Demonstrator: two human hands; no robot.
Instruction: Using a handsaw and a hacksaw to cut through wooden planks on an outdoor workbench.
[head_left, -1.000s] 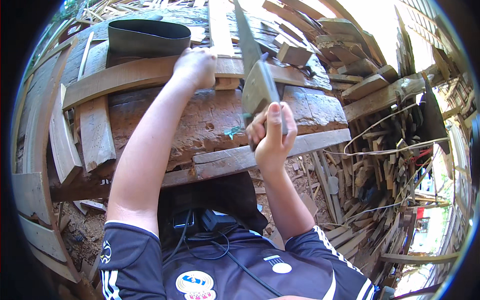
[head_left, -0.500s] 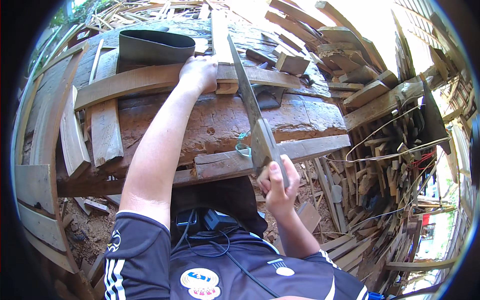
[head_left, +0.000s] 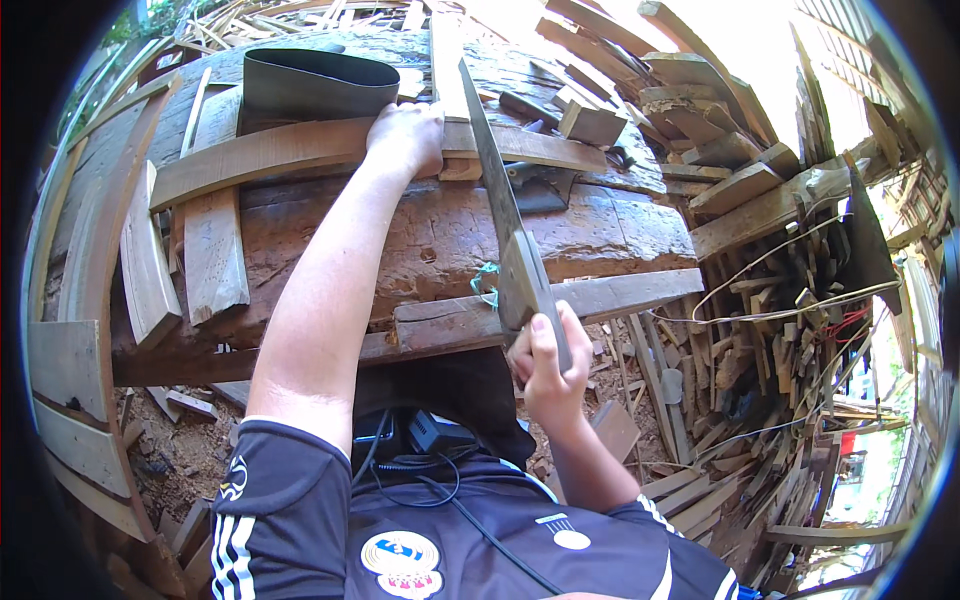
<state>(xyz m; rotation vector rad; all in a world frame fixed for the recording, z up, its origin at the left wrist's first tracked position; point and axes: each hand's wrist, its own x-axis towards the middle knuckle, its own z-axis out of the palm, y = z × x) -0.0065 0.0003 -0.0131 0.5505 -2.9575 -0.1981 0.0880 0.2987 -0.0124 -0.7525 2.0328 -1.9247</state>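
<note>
In my right hand [head_left: 548,365], fingers wrapped round its handle, is a handsaw [head_left: 492,165] with a long tapering blade pointing away from me. The blade crosses a long flat wooden board [head_left: 270,158] just right of my left hand [head_left: 407,135]. That hand is closed over the board and presses it down. The board lies crosswise on a massive weathered timber bench [head_left: 430,235], with a small wood block [head_left: 461,168] under it. Whether the teeth have bitten into the board is hard to see.
Behind the board stands a dark curled band [head_left: 318,95]. An offcut block [head_left: 592,124] sits at the bench's right. Planks [head_left: 213,255] lean at left, and a squared beam [head_left: 620,293] runs along the near edge. Scrap wood [head_left: 745,375] is heaped at right.
The whole view has shifted slightly. Both hands keep their holds, and the saw lies across the board in almost the same place.
</note>
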